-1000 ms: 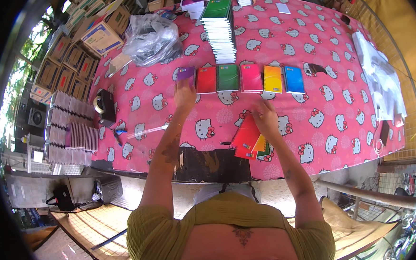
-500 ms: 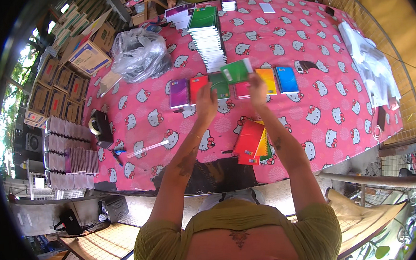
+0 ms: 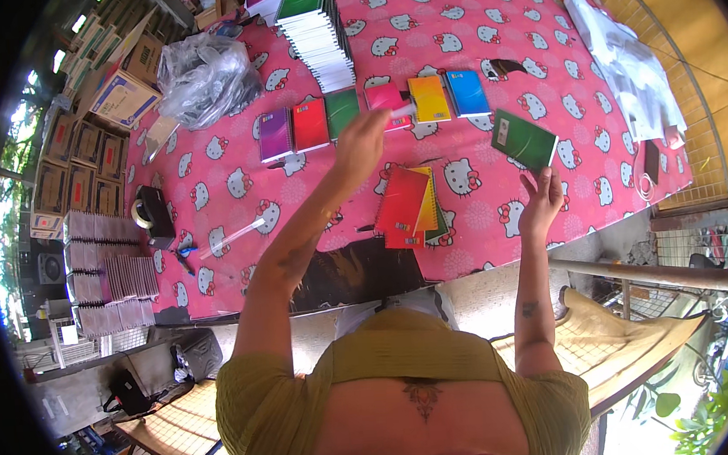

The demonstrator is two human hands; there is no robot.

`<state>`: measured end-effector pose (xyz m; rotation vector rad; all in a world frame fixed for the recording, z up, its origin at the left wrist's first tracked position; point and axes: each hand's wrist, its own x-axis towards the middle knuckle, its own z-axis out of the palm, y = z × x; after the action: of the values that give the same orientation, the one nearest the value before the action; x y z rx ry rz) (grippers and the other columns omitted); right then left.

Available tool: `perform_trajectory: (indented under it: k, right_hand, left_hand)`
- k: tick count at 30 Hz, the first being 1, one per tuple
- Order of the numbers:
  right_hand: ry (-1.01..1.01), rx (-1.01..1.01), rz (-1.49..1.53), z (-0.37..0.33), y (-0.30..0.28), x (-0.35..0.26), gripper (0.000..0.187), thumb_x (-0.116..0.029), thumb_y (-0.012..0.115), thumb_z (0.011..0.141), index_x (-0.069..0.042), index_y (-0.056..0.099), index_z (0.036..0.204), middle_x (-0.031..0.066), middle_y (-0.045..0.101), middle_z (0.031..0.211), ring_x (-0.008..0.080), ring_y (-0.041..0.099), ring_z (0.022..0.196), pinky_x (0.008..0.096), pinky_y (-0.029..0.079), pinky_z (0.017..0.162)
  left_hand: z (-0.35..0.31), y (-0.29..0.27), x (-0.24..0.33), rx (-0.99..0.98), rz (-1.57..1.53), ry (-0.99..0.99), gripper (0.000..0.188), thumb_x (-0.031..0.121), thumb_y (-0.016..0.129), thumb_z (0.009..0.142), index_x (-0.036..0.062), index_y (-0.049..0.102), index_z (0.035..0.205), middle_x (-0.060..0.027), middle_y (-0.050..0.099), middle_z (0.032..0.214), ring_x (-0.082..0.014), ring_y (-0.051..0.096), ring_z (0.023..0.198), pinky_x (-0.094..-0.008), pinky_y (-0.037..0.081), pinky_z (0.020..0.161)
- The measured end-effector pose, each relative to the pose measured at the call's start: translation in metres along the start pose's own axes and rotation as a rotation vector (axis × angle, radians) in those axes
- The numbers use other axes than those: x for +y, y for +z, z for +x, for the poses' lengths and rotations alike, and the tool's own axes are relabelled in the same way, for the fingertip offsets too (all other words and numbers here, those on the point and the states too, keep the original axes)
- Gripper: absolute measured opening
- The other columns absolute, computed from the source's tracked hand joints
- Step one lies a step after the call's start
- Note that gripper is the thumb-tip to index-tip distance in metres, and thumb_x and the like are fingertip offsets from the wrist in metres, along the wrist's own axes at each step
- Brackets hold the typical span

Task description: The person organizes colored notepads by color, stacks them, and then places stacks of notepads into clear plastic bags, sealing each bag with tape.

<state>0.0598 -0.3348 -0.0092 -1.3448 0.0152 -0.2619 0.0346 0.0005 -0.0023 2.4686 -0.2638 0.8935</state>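
Note:
My right hand [image 3: 543, 200] holds a small green notebook [image 3: 524, 141] by its lower edge, over the cloth to the right of the row. My left hand [image 3: 361, 147] is closed in a pinch above the lower part of a pink notebook [image 3: 384, 97]. A blurred white strip [image 3: 404, 110] shows at its fingertips; I cannot tell what it is. The row also has purple [image 3: 275, 134], red [image 3: 309, 124], green [image 3: 343, 112], yellow [image 3: 429, 98] and blue [image 3: 467, 93] notebooks. Nearer me, red, yellow and green notebooks lie fanned in a pile [image 3: 404, 200].
Beyond the row stands a tall notebook stack [image 3: 320, 47], with a clear plastic bag [image 3: 209, 78] at its left. A black tape dispenser [image 3: 153, 215] and stacked notebooks [image 3: 108, 268] are at the left. White plastic sheets [image 3: 621, 70] lie at the right edge.
My right hand has carried the green notebook from above the row toward the right and nearer me. My left hand has moved from the green notebook to the pink one. The view has shifted.

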Motion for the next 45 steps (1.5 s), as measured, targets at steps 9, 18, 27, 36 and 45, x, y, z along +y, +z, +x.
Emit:
perform_trajectory:
  k: [9,18,27,36,45]
  right_hand:
    - [0.340,-0.184,0.153,-0.045,0.031,-0.012,0.026,-0.027,0.057,0.100,-0.006,0.059,0.116,0.0070,0.067,0.101,0.0195,0.069,0.084,0.0314,0.055,0.070]
    - [0.351,-0.307,0.176,-0.044,0.070,-0.012,0.030,-0.028,0.059,0.099,-0.010,0.058,0.123,0.0036,0.061,0.120,0.0199,0.062,0.107,0.0350,0.046,0.089]
    - [0.377,-0.241,0.176,-0.063,0.043,0.016,0.017,-0.018,0.058,0.098,-0.009,0.061,0.113,0.0023,0.065,0.111,0.0143,0.063,0.102,0.0303,0.047,0.086]
    - [0.486,-0.254,0.062,-0.084,0.033,0.045,0.026,-0.022,0.061,0.096,-0.010,0.061,0.120,0.0025,0.064,0.114,0.0149,0.060,0.107,0.0342,0.045,0.090]
    - [0.732,-0.512,-0.017,-0.077,0.059,0.075,0.060,-0.047,0.060,0.095,-0.005,0.050,0.136,0.0087,0.060,0.125,0.0191,0.056,0.116,0.0345,0.041,0.096]
  left_hand:
    - [-0.077,-0.028,0.119,-0.169,0.057,0.168,0.043,0.015,0.067,0.086,0.0013,0.058,0.126,-0.0152,0.062,0.119,-0.0279,0.061,0.109,-0.0420,0.053,0.090]
    - [-0.112,0.001,0.064,-0.150,0.061,-0.541,0.058,0.027,0.066,0.089,-0.0017,0.048,0.136,-0.0241,0.055,0.122,-0.0381,0.051,0.120,-0.0501,0.041,0.099]
    - [-0.100,-0.104,-0.166,0.046,0.637,-1.181,0.059,0.043,0.067,0.086,-0.0026,0.059,0.124,-0.0259,0.057,0.125,-0.0374,0.055,0.119,-0.0484,0.045,0.099]
    - [-0.094,-0.111,-0.186,0.209,0.533,-0.959,0.037,0.025,0.070,0.080,0.0069,0.066,0.112,-0.0162,0.069,0.104,-0.0353,0.066,0.098,-0.0439,0.052,0.085]
    - [0.009,-0.025,0.063,-0.871,-0.050,0.101,0.018,0.005,0.061,0.075,0.0058,0.070,0.091,-0.0127,0.067,0.084,-0.0335,0.065,0.081,-0.0427,0.051,0.076]
